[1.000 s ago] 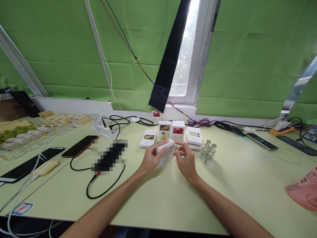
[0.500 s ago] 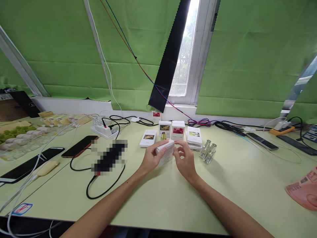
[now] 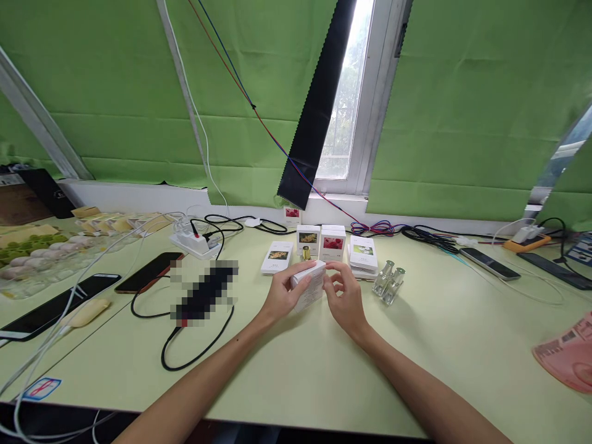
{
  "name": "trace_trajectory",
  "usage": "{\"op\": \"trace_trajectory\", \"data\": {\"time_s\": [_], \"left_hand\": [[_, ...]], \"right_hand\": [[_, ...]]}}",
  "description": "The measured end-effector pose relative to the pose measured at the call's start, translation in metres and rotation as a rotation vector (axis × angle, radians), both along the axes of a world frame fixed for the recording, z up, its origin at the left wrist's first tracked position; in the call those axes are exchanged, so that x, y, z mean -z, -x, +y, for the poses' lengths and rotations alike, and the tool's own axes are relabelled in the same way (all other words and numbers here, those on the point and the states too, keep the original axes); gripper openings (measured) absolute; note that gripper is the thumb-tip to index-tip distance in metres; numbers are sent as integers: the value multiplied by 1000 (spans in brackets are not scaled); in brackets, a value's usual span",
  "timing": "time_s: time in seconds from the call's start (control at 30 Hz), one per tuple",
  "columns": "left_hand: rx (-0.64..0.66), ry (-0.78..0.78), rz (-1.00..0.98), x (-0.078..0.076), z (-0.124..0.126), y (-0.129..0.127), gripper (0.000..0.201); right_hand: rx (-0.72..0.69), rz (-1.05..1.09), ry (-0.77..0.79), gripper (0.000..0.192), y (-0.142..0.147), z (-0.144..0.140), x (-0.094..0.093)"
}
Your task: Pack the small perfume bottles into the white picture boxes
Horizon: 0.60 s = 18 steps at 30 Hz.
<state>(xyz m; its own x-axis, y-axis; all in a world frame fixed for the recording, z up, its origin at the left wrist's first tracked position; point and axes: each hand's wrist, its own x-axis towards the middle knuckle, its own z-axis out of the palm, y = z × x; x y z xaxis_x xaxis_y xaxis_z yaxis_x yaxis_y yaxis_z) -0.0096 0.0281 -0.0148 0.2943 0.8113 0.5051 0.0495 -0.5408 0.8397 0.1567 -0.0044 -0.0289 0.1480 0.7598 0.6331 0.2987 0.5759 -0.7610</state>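
The left hand [image 3: 282, 296] grips a small white carton [image 3: 309, 286] just above the table [image 3: 416, 357]; the right hand [image 3: 345, 297] pinches its far end. Just beyond the fingers stand printed boxes [image 3: 332, 242] and a gold cap [image 3: 306, 253]; two glass bottles [image 3: 388, 280] lie right of the right hand.

White box [image 3: 309, 285] in my left hand [image 3: 282, 295]. Counter [image 3: 444, 333] pale yellow-green. Behind: white boxes with picture panels, yellow flowers [image 3: 277, 256], red [image 3: 332, 244], pale green [image 3: 363, 251]. Small gold cap [image 3: 306, 252]. Clear glass bottles [image 3: 388, 280], silver tops. Green curtains [image 3: 115, 92], one black strip [image 3: 319, 105]. Black cable [image 3: 194, 345], red-edged phone [image 3: 148, 272], pink bag [image 3: 567, 357] at right.
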Motion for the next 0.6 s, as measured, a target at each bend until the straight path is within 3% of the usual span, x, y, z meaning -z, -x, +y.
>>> {"op": "trace_trajectory", "data": {"time_s": [0.6], "left_hand": [[-28,29,26,-11,-5,-1,43]], "right_hand": [[12,-17,-1,16,0,1,1]]}}
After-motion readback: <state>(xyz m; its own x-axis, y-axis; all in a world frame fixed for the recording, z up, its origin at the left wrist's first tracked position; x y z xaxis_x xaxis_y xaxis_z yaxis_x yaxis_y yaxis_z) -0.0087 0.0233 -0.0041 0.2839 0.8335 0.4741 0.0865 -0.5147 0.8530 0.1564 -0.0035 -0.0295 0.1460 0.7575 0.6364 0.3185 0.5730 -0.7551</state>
